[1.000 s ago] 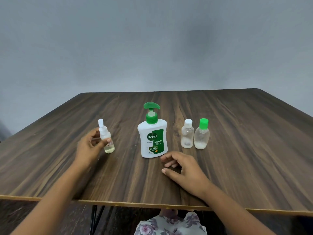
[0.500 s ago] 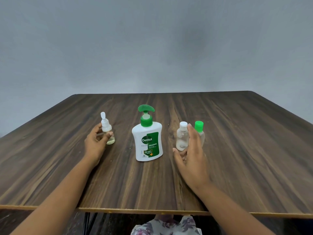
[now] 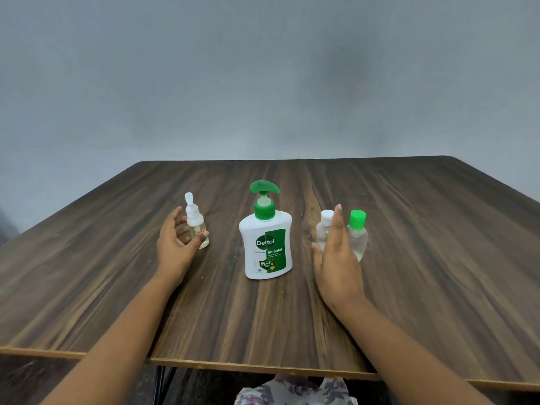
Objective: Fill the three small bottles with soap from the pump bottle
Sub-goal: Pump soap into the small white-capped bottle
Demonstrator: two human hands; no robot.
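Standing here, the first thing near me is a bit of flowered cloth (image 3: 292,394) showing under the near edge of the counter (image 3: 263,331), with both forearms reaching across that edge. The right hand (image 3: 336,258) has changed the most. A second ago it lay low on the wood by the foot of the pump bottle (image 3: 267,247). Now it is up on its edge with the fingers straight and together, in front of the gap between the white-capped bottle (image 3: 323,226) and the green-capped bottle (image 3: 359,235). It holds nothing, and I cannot tell whether it touches either one. The left hand (image 3: 175,247) has stayed with the spray-top bottle (image 3: 195,222), cupping it loosely with the thumb across the front of the glass. All four bottles stand upright in a row across the middle of the counter. The pump bottle is in the centre, the spray-top bottle is toward the left edge and the capped pair toward the right edge. Every cap is still on, so I'd say no filling has begun and the reach means a bottle is being chosen. Beyond the far edge is a plain grey wall (image 3: 263,83).
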